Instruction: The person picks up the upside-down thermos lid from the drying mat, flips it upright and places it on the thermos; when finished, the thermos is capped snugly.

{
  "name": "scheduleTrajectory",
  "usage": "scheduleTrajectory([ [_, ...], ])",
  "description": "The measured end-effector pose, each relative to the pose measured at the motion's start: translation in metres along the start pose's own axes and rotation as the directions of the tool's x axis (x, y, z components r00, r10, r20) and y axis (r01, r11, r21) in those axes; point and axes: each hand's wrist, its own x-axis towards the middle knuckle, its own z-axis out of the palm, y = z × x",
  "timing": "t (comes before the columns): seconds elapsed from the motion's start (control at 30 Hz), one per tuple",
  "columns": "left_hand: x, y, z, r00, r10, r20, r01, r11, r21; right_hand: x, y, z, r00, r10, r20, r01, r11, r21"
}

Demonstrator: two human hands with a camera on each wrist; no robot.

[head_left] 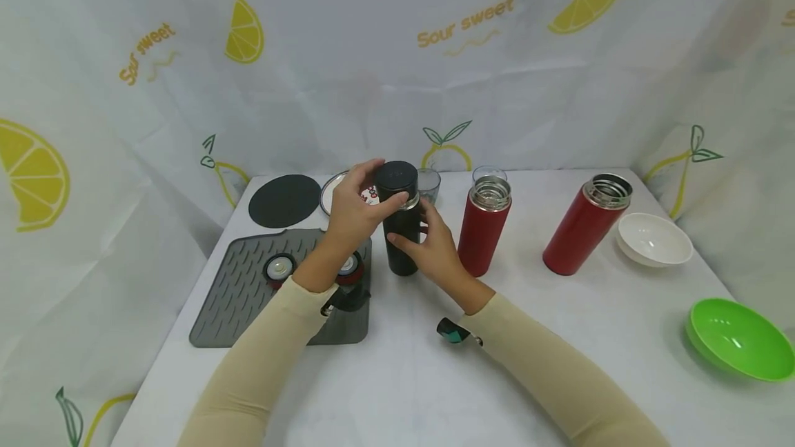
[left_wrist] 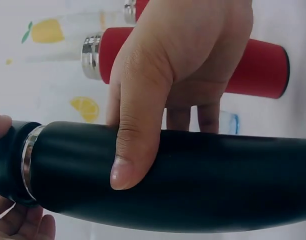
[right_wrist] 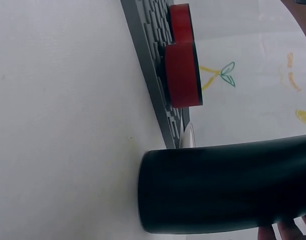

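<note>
on the white worktop (head_left: 404, 378), a green bowl (head_left: 739, 340) sits at the near right edge. left of centre lies a grey ribbed mat (head_left: 248, 295) carrying two red lids (head_left: 279, 269) turned inner side up. just right of the mat stands a black flask (head_left: 400, 226), upright at mid-worktop. the right hand (head_left: 437, 247) wraps its thumb and fingers round the flask's body, and the left hand (head_left: 354, 205) is curled round the black cap (head_left: 396, 181) seated on top. to the right stand two open red flasks, one upright just beside the right hand (head_left: 483, 233), the other (head_left: 586, 226) further right and leaning, with a white bowl (head_left: 653, 239) beside it. farther back are a dark round mat (head_left: 284, 200), a plate (head_left: 332, 192) and two clear glasses (head_left: 428, 183).
</note>
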Motion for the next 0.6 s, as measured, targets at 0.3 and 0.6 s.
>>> scheduleTrajectory([
  [0.3, -0.004, -0.009, 0.001, 0.998, 0.058, -0.006, -0.057, 0.997, 0.054, 0.003, 0.002, -0.001, 0.999, -0.035, 0.012, 0.035, 0.999, -0.017],
  [0.6, -0.001, -0.027, -0.011, 0.997, 0.045, 0.062, -0.045, 0.999, 0.009, 0.006, 0.003, -0.002, 0.999, -0.033, 0.021, 0.035, 0.998, -0.061],
])
